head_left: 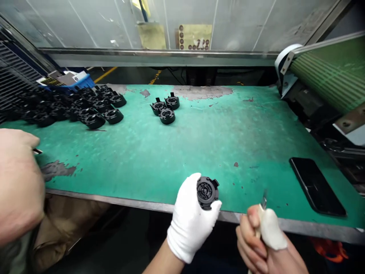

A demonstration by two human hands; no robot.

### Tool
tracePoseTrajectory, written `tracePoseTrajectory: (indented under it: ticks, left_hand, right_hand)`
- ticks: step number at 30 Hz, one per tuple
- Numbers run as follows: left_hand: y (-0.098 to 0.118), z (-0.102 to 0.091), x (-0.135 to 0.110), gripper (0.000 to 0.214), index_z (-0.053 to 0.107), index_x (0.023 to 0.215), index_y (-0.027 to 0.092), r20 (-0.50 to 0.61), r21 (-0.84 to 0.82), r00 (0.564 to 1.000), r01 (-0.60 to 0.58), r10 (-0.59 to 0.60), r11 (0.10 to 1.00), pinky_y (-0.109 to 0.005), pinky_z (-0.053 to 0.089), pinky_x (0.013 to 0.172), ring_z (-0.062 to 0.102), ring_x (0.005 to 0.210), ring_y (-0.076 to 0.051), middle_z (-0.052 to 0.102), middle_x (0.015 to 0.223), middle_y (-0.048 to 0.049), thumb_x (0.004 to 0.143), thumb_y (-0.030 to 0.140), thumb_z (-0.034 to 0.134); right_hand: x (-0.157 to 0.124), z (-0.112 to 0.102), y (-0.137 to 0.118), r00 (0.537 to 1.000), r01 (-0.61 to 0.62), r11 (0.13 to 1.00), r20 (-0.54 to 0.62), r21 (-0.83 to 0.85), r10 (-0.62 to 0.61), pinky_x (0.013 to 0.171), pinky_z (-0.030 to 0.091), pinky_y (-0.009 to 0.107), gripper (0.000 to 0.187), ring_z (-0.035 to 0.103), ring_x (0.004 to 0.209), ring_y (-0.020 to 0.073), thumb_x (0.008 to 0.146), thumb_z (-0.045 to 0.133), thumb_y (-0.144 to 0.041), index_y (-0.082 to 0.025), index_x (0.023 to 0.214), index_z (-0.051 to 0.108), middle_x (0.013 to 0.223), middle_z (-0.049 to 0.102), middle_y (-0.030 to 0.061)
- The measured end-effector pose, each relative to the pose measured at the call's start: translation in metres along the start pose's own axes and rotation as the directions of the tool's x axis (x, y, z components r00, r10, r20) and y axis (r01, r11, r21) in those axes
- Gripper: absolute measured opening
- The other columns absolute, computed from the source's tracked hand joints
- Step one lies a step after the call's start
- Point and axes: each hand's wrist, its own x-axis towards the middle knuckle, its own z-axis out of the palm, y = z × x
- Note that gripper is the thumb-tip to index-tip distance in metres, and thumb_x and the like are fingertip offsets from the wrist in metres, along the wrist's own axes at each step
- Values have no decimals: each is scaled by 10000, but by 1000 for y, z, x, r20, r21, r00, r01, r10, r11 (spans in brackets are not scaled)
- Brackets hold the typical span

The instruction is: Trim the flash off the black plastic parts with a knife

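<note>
My left hand point(189, 220), in a white glove, is closed round a round black plastic part point(207, 192) and holds it up over the near table edge, its face towards me. My right hand point(261, 239) is bare except for a white wrap on the thumb. Its fingers are curled round a small knife point(264, 201) whose short blade points up, just right of the part. Three more of these black parts point(165, 108) sit together at the middle of the green table point(199, 152).
A heap of several black parts point(71, 106) lies at the far left, with a blue tray point(68, 80) behind it. A black phone point(316, 186) rests near the right edge. A green conveyor point(327, 72) rises at right. Another person's hand point(17, 182) is at the left.
</note>
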Motion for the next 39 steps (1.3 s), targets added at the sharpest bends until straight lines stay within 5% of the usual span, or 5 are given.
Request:
tracePoseTrajectory:
  ticks: [3,7,12,20,39]
  left_hand:
    - [-14,-33,15,732,314,1530,326,281,-168,960,72,-22,983,-523,352,1252,400,1469,-262,408,1584,-49,877,303,644]
    - [-35,-62,31,688,260,1528,430,42,-494,989,146,-144,857,-514,350,1250,378,1483,-246,338,1624,9,938,338,601]
    - [-35,-52,28,1017,206,1552,393,58,-435,988,156,-145,887,-534,293,1270,280,1525,-300,266,1653,-33,756,461,836]
    - [-28,-29,28,920,243,1538,307,98,-309,982,185,-162,933,-488,374,1230,433,1441,-275,413,1562,-87,806,467,776]
    - [-29,-28,29,841,313,1512,253,29,-152,996,91,-88,984,-464,424,1202,497,1385,-263,498,1490,-99,819,435,753]
  right_hand:
    - [10,-14,-16,991,72,980,-97,-186,-91,382,307,207,444,344,424,82,911,590,-668,-243,809,510,609,453,-56]
    - [24,-39,-22,992,66,827,-54,-558,-116,459,385,233,360,453,509,106,987,519,-587,-262,1119,600,748,567,-31]
    - [52,-45,-30,949,309,278,278,-910,-148,1018,443,392,355,601,1161,240,1033,456,-396,-311,1315,655,1244,685,55]
    - [83,-16,-42,868,459,-285,494,-841,-59,770,484,371,467,627,863,233,981,432,-211,-317,1404,599,928,685,46]
    - [93,-15,-60,852,496,-392,522,-775,46,697,421,323,512,643,832,210,948,449,-163,-324,1420,566,913,666,29]
